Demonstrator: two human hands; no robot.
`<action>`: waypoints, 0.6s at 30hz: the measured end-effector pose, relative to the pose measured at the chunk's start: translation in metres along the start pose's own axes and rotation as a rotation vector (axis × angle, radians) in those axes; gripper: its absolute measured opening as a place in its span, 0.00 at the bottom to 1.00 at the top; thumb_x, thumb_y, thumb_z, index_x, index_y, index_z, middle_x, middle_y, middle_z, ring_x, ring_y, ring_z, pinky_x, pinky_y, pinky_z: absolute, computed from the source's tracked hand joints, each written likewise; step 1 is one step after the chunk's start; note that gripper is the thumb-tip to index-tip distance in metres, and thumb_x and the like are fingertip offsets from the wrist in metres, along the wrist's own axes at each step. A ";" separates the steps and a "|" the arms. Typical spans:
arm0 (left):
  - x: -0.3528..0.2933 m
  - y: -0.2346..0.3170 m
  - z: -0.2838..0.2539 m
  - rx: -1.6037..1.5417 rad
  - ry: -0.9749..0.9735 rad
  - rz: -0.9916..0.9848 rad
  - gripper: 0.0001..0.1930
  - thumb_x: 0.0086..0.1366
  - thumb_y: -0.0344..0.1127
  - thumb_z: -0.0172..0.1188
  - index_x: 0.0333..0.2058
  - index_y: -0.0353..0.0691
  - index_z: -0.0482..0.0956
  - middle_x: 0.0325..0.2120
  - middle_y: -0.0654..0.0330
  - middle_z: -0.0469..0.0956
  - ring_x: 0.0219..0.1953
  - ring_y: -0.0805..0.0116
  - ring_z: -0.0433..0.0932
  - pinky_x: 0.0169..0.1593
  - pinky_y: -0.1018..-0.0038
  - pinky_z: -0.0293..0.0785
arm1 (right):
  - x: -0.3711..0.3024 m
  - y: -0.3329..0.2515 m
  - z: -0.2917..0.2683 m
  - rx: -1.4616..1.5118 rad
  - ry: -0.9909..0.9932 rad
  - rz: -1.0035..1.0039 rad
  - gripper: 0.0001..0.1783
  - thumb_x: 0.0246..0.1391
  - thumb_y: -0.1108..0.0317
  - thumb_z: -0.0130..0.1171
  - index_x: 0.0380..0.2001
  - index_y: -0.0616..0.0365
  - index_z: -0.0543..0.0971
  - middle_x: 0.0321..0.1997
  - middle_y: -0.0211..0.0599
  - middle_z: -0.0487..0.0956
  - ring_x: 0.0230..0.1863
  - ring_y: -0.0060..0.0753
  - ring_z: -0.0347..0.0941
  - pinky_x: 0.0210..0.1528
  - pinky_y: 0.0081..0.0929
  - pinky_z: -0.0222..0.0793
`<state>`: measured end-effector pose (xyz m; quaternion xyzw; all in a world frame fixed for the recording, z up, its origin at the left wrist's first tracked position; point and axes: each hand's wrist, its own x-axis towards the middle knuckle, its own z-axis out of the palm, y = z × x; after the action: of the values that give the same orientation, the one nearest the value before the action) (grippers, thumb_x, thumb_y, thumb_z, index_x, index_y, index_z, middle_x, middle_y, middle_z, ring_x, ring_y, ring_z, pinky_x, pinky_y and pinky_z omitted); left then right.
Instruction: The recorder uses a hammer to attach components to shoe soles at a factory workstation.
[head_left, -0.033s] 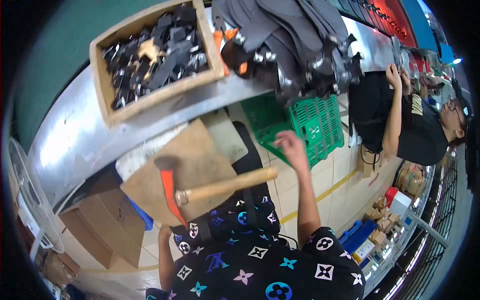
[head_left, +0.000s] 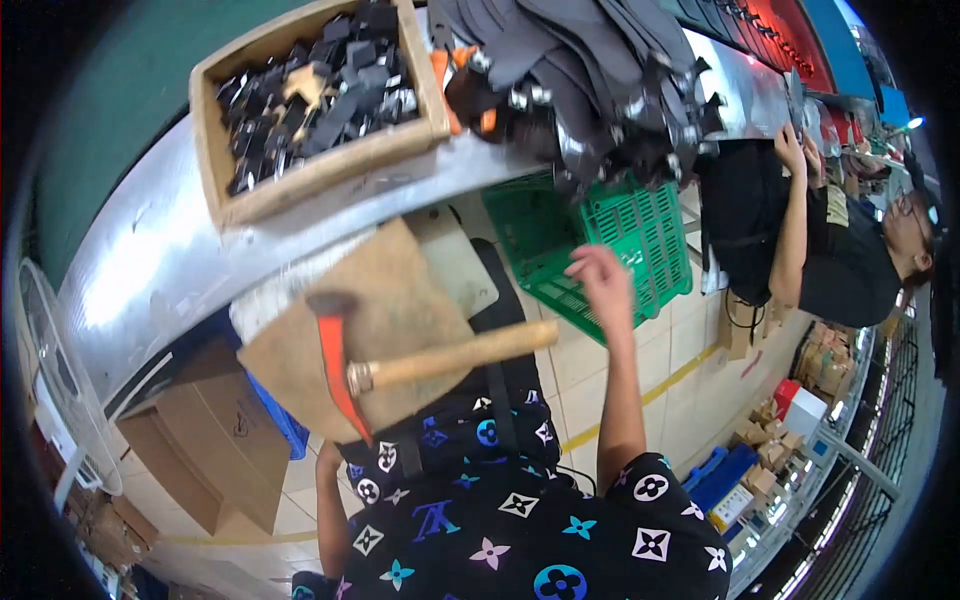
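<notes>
My right hand [head_left: 606, 280] is raised in front of a green plastic crate [head_left: 635, 240], with its fingers loosely apart and nothing in them. A hammer [head_left: 337, 375] with a black striking face, a long red tapered end and a wooden handle lies on a brown sheet [head_left: 390, 275] over my lap. Its handle reaches to the right, a little short of my right forearm. My left forearm [head_left: 330, 500] comes up at the lower left; the left hand [head_left: 329, 458] is mostly hidden by the sheet's edge and my clothing, so its fingers do not show.
On the metal bench [head_left: 140, 270] stand a wooden tray [head_left: 330, 165] of small black pieces and a pile of dark grey curved strips [head_left: 570, 60] with shiny ends. A cardboard box [head_left: 215, 440] is at left, a fan [head_left: 60, 380] beyond it. Another person [head_left: 850, 255] works at right.
My right hand has shifted a little to the right, away from the hammer's handle. The view has moved slightly. The hammer still lies on the sheet.
</notes>
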<state>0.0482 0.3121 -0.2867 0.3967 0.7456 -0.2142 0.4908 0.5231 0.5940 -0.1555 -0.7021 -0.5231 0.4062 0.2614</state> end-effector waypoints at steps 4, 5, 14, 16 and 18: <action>-0.005 -0.019 0.013 0.003 0.105 0.010 0.15 0.61 0.35 0.60 0.46 0.35 0.80 0.37 0.38 0.82 0.42 0.42 0.82 0.44 0.55 0.76 | -0.002 -0.120 -0.048 0.046 0.567 -0.408 0.10 0.66 0.71 0.49 0.44 0.61 0.78 0.31 0.32 0.80 0.29 0.18 0.71 0.33 0.18 0.67; -0.009 -0.030 0.013 0.005 0.137 -0.001 0.15 0.61 0.35 0.60 0.46 0.35 0.80 0.37 0.38 0.82 0.42 0.42 0.82 0.44 0.55 0.76 | 0.000 -0.147 -0.050 0.116 0.583 -0.473 0.11 0.65 0.69 0.51 0.45 0.63 0.78 0.32 0.34 0.80 0.32 0.21 0.74 0.35 0.20 0.70; -0.038 -0.028 -0.018 -0.407 0.723 0.390 0.14 0.66 0.33 0.54 0.47 0.34 0.78 0.45 0.42 0.80 0.50 0.43 0.78 0.53 0.57 0.74 | 0.103 -0.211 -0.106 -0.166 0.284 -0.685 0.16 0.54 0.63 0.66 0.38 0.66 0.80 0.25 0.28 0.78 0.22 0.18 0.70 0.26 0.20 0.66; -0.080 0.009 -0.046 -0.531 0.832 0.377 0.14 0.65 0.31 0.53 0.48 0.35 0.78 0.45 0.44 0.81 0.50 0.45 0.78 0.56 0.58 0.71 | 0.089 -0.228 -0.109 0.080 0.363 -0.646 0.12 0.55 0.64 0.65 0.35 0.63 0.80 0.25 0.26 0.77 0.22 0.17 0.69 0.25 0.19 0.65; -0.133 0.047 -0.075 -0.314 1.211 0.337 0.15 0.65 0.32 0.54 0.49 0.37 0.78 0.44 0.48 0.81 0.50 0.49 0.78 0.59 0.59 0.68 | 0.047 -0.254 -0.109 0.413 0.233 -0.588 0.11 0.57 0.64 0.64 0.33 0.60 0.78 0.24 0.26 0.75 0.24 0.19 0.72 0.27 0.21 0.68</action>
<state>0.0705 0.3424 -0.1311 0.4823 0.8405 0.2388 0.0624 0.4879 0.7254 0.0900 -0.4958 -0.5764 0.3281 0.5606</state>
